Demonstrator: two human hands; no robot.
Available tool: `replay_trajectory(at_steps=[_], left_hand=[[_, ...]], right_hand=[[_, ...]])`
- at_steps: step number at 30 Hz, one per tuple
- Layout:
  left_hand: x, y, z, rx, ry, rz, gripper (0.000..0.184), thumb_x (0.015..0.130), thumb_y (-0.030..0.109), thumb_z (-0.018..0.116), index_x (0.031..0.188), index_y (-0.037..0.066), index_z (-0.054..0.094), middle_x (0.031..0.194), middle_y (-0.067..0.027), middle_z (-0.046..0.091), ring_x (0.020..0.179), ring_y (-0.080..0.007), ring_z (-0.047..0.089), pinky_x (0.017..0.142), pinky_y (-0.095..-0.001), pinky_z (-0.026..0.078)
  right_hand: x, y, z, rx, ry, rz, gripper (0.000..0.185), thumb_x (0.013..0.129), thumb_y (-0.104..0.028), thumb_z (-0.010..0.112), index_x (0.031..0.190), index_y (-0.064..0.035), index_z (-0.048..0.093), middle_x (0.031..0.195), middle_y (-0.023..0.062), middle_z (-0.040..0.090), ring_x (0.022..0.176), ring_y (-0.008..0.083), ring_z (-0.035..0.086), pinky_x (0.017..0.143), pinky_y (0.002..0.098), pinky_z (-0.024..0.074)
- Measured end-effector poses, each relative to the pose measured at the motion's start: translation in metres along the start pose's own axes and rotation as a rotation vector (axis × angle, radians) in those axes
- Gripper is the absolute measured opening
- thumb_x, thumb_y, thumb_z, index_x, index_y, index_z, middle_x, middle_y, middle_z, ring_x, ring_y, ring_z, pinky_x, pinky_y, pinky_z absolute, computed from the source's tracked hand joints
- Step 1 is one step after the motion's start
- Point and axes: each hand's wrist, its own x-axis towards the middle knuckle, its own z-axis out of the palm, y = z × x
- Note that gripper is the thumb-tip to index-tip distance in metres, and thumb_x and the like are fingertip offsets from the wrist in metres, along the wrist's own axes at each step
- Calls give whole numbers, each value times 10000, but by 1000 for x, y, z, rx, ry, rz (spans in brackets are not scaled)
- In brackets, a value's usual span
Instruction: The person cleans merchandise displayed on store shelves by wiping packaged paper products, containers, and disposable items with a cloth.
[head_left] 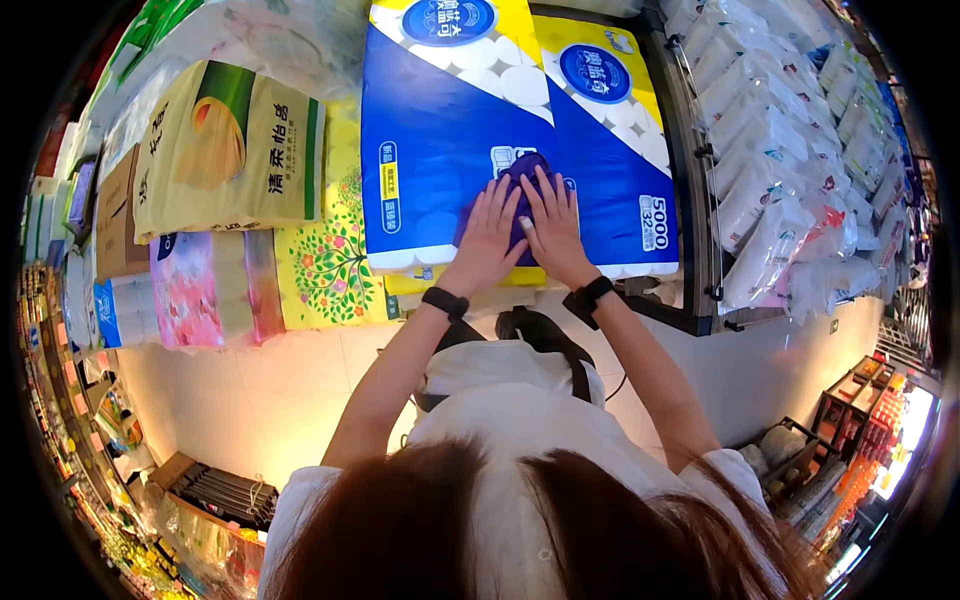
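Note:
Both hands rest on a dark purple cloth (519, 200) that lies on a blue, white and yellow tissue pack (460, 130). My left hand (487, 238) lies with its fingers stretched out over the cloth's left part. Beside it, my right hand (555, 230) is spread on the cloth's right part, its thumb near my left hand. Black bands circle both wrists. A second blue pack (610, 150) adjoins on the right. How far the cloth extends under the palms is hidden.
Left of the packs are a cream tissue pack (235, 150), a yellow floral pack (335, 250) and a pink pack (190, 285). A black metal rack edge (695, 170) stands at the right, with white plastic-wrapped packs (765, 240) beyond. Tiled floor (260, 400) shows below.

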Motion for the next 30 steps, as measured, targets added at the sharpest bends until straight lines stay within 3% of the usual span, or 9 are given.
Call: replay_trajectory(at_steps=[2, 15, 30], left_hand=[[6, -8, -1, 21, 1, -19, 802, 918, 291, 598, 1532, -1, 172, 1592, -243, 159, 1489, -406, 137, 1216, -483, 115], [113, -97, 8, 162, 27, -145, 832, 930, 351, 592, 1547, 44, 127, 1620, -191, 97, 1508, -366, 80, 1223, -466, 74], [214, -176, -6, 185, -27, -120, 823, 949, 382, 561, 1555, 86, 90, 1626, -174, 69, 1507, -354, 90, 1223, -459, 82]], right_hand=[[12, 6, 1, -15, -19, -35, 605, 980, -210, 490, 1539, -154, 266, 1618, 136, 174, 1487, 411, 122, 1183, 601, 54], [149, 72, 31, -60, 21, -162, 628, 995, -328, 470, 1554, -174, 227, 1628, 109, 148, 1488, 386, 137, 1174, 615, 60], [261, 108, 47, -121, 42, -61, 626, 1007, -396, 426, 1559, -188, 215, 1634, 95, 145, 1492, 374, 142, 1172, 622, 73]])
